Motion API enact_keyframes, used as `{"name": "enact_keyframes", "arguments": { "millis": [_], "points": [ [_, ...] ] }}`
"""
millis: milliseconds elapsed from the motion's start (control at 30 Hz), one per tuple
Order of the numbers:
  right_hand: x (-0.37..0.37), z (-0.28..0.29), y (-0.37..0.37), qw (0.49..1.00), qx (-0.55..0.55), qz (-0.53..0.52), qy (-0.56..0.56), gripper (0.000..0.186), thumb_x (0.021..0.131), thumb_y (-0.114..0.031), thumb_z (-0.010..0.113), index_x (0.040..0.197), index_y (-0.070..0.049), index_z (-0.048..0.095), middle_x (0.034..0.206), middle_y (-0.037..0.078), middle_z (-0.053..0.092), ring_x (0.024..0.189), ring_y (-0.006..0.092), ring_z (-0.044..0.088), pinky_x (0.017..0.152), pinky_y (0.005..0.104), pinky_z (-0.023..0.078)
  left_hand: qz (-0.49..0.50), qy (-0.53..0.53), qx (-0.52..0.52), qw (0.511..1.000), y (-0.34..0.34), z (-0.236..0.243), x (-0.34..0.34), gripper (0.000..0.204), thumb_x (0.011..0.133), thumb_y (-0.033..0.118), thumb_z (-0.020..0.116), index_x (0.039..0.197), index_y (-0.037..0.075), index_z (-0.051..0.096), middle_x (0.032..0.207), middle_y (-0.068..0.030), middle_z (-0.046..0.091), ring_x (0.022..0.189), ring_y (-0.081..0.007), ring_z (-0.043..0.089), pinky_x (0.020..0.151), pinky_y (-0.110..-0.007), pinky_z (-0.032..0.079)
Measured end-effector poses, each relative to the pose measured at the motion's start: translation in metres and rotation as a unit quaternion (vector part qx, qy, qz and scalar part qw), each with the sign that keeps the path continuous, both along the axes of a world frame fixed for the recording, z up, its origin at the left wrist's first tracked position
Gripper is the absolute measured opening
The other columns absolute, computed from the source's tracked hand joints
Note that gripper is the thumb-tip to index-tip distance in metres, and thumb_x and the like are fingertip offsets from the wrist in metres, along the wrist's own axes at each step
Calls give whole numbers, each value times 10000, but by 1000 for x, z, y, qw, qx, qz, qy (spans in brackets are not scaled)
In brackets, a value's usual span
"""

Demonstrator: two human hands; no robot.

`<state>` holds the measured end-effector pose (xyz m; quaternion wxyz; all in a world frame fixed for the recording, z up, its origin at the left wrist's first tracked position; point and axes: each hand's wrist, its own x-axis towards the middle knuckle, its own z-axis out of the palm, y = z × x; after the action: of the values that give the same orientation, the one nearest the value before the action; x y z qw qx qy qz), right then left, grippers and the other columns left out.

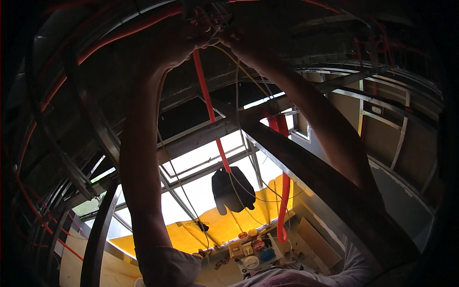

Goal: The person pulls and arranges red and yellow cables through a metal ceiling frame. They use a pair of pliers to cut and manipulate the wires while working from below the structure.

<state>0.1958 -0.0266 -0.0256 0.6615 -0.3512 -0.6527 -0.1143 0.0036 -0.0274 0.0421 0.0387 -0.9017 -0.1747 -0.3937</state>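
Both arms reach up to the dark ceiling. My left hand (186, 45) is closed at a shadowy cluster of wires and metal (210, 21), above a hanging red conduit (204, 88). My right hand (232, 40) is closed at the same cluster, close beside the left. What exactly the fingers hold is too dark to make out. A pale cable (238, 95) and a thin yellow cable (251, 76) trail down from around the hands.
Steel ceiling channels (296, 165) cross the view, with red conduit runs (50, 95) at left and a red looped tube (283, 220) hanging right. Below are bright windows (191, 160), a hanging dark garment (233, 191), yellow sheeting (172, 241) and a cluttered surface (275, 244).
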Motion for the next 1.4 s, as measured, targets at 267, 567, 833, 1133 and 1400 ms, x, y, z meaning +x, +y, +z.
{"name": "enact_keyframes", "arguments": {
  "millis": [267, 567, 833, 1133, 1400],
  "points": [
    [-1, 2, 9, 996, -28, 84, 29, 314, 837, -361, 773, 984, -89, 725, 944, 64, 702, 910, 163, 651, 802, 345, 480, 49, -50, 41, 997, 14, -9, -6, 288, 923, 244, 672, 1109, 25, 694, 827, -75, 702, 642, -136, 655, 610, -293, 521],
    [-3, 5, 8, 991, -33, 97, 82, 376, 777, -387, 823, 941, -62, 728, 868, 77, 691, 885, 170, 645, 789, 355, 469, 48, -71, 76, 993, 11, -18, -2, 299, 946, 302, 638, 1049, 35, 728, 793, -69, 699, 661, -133, 667, 633, -297, 539],
    [-11, 0, 7, 999, 43, 4, 11, 229, 852, -316, 763, 977, -125, 753, 908, 38, 719, 869, 149, 663, 776, 345, 500, -5, -25, 19, 999, 28, -4, -10, 285, 938, 286, 644, 1026, 22, 706, 804, -41, 656, 735, -113, 600, 637, -302, 484],
    [-13, 11, -37, 992, -64, 108, 14, 258, 823, -282, 792, 1011, -110, 753, 955, 63, 730, 954, 191, 658, 919, 395, 446, -42, -3, 53, 998, 43, 0, -24, 229, 929, 238, 642, 1006, 32, 704, 811, -44, 647, 776, -141, 613, 745, -324, 477],
    [-8, 10, -42, 989, -44, 141, -16, 286, 805, -289, 806, 1011, -98, 752, 954, 74, 731, 963, 192, 656, 926, 398, 440, -25, -14, 103, 994, 32, -6, -22, 229, 947, 225, 634, 1090, 66, 716, 886, -71, 703, 849, -161, 661, 786, -331, 500]
  ]
}}
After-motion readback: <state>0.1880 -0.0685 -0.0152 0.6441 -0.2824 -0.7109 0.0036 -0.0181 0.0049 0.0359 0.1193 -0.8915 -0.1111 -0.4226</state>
